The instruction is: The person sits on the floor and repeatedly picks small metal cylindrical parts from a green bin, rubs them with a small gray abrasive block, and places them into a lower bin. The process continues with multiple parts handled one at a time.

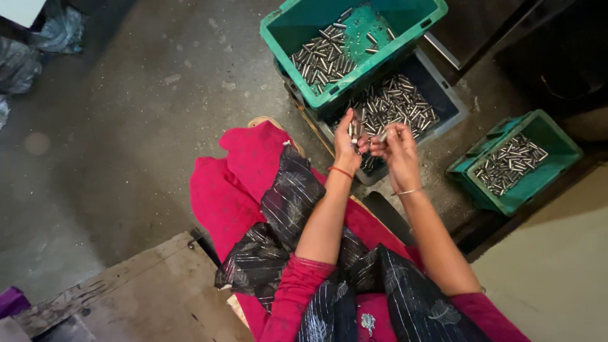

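No labels, signs or screens show; crumpled grey plastic bags (38, 44) lie well to the left of the upper green crate (288, 31).

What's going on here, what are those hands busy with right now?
A seated person holds small metal pins in both hands above a grey bin full of them. The left hand grips a few upright; the right hand pinches one beside it. A green crate of pins rests on the grey bin, and another green crate stands to the right.
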